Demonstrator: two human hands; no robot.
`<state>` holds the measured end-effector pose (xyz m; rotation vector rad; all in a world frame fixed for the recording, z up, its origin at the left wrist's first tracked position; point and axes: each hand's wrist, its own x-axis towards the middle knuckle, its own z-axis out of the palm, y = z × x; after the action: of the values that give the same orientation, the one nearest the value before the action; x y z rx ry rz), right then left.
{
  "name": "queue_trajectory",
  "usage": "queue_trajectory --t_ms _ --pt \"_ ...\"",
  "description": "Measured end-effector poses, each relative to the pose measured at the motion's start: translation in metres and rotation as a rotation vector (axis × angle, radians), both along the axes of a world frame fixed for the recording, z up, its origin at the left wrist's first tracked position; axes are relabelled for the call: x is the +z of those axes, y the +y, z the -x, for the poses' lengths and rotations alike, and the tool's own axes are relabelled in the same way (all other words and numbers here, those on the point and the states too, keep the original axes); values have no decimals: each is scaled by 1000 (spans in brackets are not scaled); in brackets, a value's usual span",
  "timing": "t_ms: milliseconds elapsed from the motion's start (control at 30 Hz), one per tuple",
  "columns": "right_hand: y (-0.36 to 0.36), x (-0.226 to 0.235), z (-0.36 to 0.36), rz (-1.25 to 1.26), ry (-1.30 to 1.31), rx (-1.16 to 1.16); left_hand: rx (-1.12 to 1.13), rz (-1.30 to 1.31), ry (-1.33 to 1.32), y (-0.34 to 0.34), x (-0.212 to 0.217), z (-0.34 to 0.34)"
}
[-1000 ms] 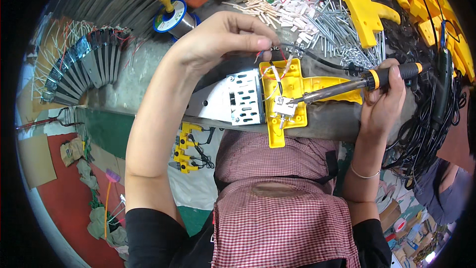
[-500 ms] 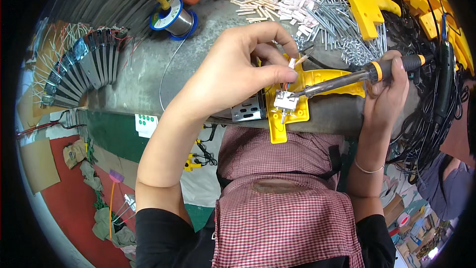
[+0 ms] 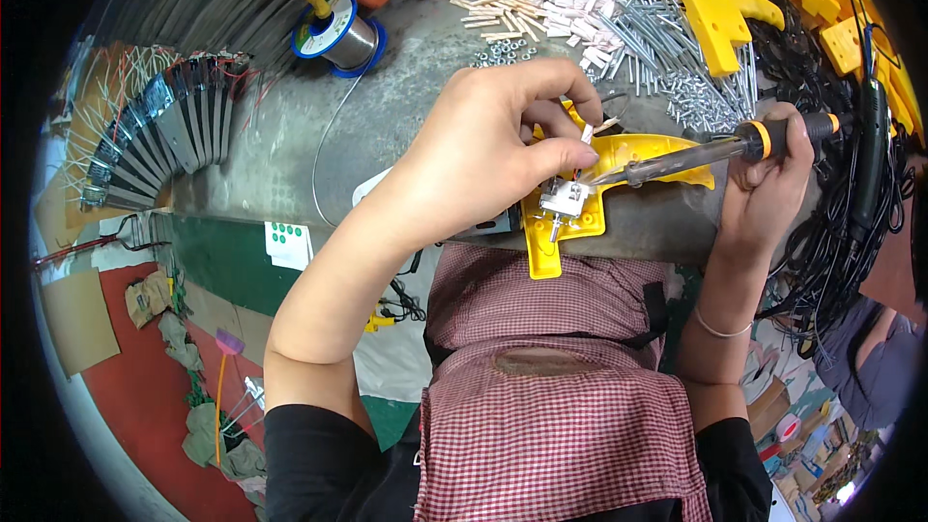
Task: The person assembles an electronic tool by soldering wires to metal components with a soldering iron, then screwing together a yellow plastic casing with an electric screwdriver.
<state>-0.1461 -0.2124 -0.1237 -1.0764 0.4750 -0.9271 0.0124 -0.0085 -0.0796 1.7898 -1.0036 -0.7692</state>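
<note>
My left hand (image 3: 517,135) is closed in a pinch on a small white piece (image 3: 587,140) with thin wires running below it. In my right hand (image 3: 768,179) is a soldering iron (image 3: 686,157) with a black and orange handle, pointing left. Its tip reaches the wire ends just above a small whitish component with a metal shaft (image 3: 563,198); a pale haze blurs the exact contact. That component rests over a yellow plastic housing half (image 3: 547,256) shaped like a tool grip, at the table's near edge. My left fingers partly cover the housing.
A solder spool (image 3: 353,43) with its wire trailing toward me stands at the back left. Beyond my hands lie wooden sticks (image 3: 503,10), metal rods (image 3: 648,34), screws (image 3: 701,101) and a yellow housing (image 3: 706,14). Black cables (image 3: 841,251) hang at right; dark strips (image 3: 169,121) fan out at left.
Both hands have shifted slightly right, the left also a little toward me, with the white piece and iron. A pale haze now shows at the iron's tip. Small nuts behind my left hand have become visible.
</note>
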Motion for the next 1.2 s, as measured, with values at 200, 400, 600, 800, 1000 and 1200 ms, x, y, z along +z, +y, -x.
queue_trajectory --t_ms 200,400,600,800,1000,1200 --pt "8 -1 -4 35 43 25 12 42 -39 -1 -3 2" --pt "7 2 -5 27 3 -3 4 78 -89 1 -5 2" --pt "0 -2 0 33 -67 40 14 61 -93 0 -4 4" --pt "0 -4 1 36 -66 43 14 93 -147 0 -8 5" --pt "-3 1 -4 26 -82 30 20 106 -130 -3 -9 1" --pt "-20 48 -9 144 -121 26 20 70 -131 1 -3 1"
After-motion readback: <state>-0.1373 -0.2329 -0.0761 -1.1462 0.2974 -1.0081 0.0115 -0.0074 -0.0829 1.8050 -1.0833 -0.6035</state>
